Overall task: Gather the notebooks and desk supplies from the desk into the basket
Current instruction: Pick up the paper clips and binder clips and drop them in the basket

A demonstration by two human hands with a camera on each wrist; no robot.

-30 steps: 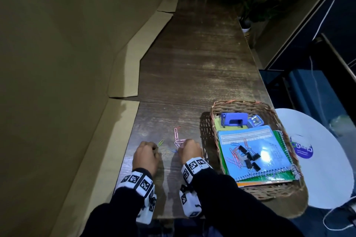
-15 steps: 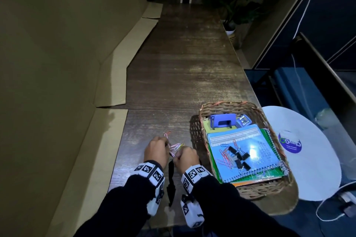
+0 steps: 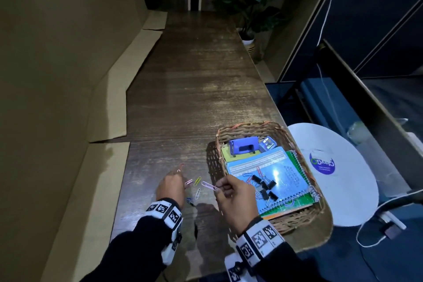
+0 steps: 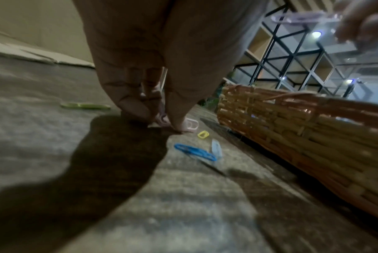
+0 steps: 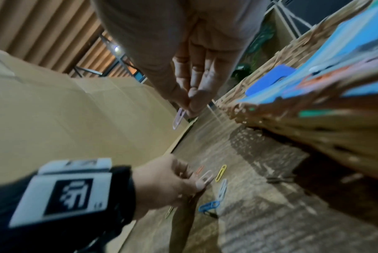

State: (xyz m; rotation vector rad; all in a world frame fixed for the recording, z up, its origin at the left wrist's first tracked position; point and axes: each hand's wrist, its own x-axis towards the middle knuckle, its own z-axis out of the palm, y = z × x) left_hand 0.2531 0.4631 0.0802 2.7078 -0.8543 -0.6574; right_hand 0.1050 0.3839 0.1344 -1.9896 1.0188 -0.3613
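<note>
Several coloured paper clips lie on the wooden desk (image 3: 183,98) left of the wicker basket (image 3: 251,125). My right hand (image 3: 217,188) pinches a purple paper clip (image 3: 208,185) between thumb and fingertip, raised above the desk beside the basket's near-left corner; the purple paper clip (image 5: 178,118) hangs from the fingertips. My left hand (image 3: 184,184) is down on the desk, its fingertips (image 4: 140,109) and thumb closing on a pink paper clip (image 4: 191,125). Yellow (image 3: 197,181), pale blue (image 3: 198,193) and blue (image 4: 194,151) clips lie loose between my hands. A green clip (image 4: 85,106) lies further left.
In the basket lie a blue notebook (image 3: 281,167) on green and orange ones, black binder clips (image 3: 263,186), more paper clips, and a blue hole punch (image 3: 243,147). Cardboard sheets (image 3: 107,121) line the desk's left side. A white round stool (image 3: 343,178) stands right of the desk.
My hands were close together over the clips; the right hand has risen and moved right with the purple clip. The left hand has dropped back onto the pink clip.
</note>
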